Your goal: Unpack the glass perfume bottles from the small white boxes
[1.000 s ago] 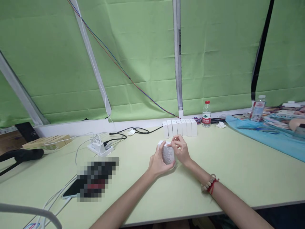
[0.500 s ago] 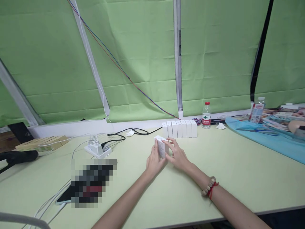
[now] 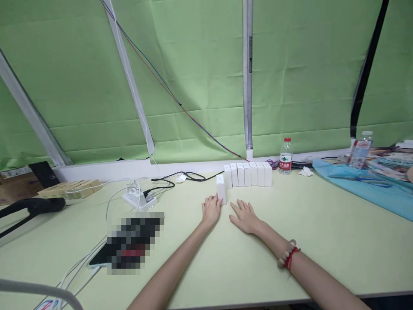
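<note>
A small white box (image 3: 221,189) stands upright on the table, a little in front of the left end of a row. My left hand (image 3: 211,210) grips its lower part, with fingers at the left side and thumb at the near face. My right hand (image 3: 247,216) rests palm down on the table to the right of that box, apart from it, with its fingers spread and nothing in them. Behind stands the row of several similar white boxes (image 3: 248,175), upright and side by side.
A power strip (image 3: 139,200) with cables and a phone-like dark device (image 3: 97,257), partly pixelated, lie at left. Yellowish boxes (image 3: 69,189) sit farther left. A red-capped water bottle (image 3: 285,157), crumpled tissue (image 3: 306,172) and blue sheet (image 3: 364,189) are at right.
The white box has gone from between both hands to standing on the table nearer the row. My right hand has let go and moved right, its fingers spreading. The view has shifted slightly.
</note>
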Action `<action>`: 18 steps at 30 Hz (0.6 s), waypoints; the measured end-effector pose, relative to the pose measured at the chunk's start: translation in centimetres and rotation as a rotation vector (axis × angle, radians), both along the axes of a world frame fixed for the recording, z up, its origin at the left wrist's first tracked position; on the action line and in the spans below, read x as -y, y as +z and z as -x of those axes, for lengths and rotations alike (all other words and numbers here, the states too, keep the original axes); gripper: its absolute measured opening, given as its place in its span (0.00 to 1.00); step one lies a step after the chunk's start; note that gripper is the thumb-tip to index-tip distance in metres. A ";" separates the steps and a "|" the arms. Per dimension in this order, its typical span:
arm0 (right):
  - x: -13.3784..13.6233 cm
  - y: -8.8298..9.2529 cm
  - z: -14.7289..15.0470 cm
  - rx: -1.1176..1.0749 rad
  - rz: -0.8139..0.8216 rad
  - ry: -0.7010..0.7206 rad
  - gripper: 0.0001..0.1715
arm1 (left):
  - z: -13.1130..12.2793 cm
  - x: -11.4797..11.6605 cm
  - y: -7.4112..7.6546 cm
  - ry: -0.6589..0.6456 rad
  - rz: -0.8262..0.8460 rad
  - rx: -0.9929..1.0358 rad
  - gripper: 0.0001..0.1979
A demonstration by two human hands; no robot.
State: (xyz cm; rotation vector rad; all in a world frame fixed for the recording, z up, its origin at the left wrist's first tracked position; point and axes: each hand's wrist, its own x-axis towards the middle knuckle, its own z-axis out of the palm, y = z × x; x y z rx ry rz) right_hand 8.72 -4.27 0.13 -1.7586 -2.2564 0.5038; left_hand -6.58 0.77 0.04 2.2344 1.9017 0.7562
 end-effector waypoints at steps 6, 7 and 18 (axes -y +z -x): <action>-0.1 0.1 0.1 0.018 -0.025 0.009 0.38 | -0.9 -3.0 0.5 0.039 -0.001 -0.016 0.20; -0.1 0.0 0.2 0.020 -0.031 0.009 0.38 | -1.0 -3.5 0.6 0.047 -0.002 -0.013 0.19; -0.2 0.0 0.3 0.029 -0.052 0.022 0.37 | -2.0 -6.5 0.7 0.145 -0.059 0.110 0.32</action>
